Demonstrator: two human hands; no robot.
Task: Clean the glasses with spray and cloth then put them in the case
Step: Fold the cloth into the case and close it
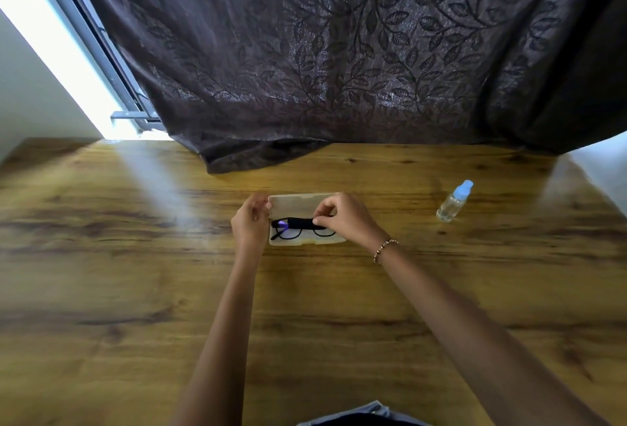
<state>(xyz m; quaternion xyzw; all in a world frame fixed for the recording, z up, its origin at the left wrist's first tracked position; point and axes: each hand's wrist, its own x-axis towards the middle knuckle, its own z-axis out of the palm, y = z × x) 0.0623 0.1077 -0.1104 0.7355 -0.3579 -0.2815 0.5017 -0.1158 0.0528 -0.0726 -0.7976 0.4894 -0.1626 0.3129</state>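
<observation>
Head view: between both hands an open pale case (298,201) lies on the wooden table (135,273), with the glasses (291,234) inside. The left hand (251,222) curls round the case's left end. The right hand (342,218) pinches a rolled dark cloth (297,222) atop the glasses. A spray bottle (453,203) stands well right of the right hand.

Open beige case (305,202) on wooden table (135,273), black glasses (294,234) folded inside. Dark rolled cloth (298,222) across glasses. Right hand (346,218) pinches cloth's right end; beaded bracelet (384,249) on wrist. Left hand (251,222) grips case's left end. Spray bottle (453,203) upright, well right of case. Leaf-patterned curtain (339,52) behind
</observation>
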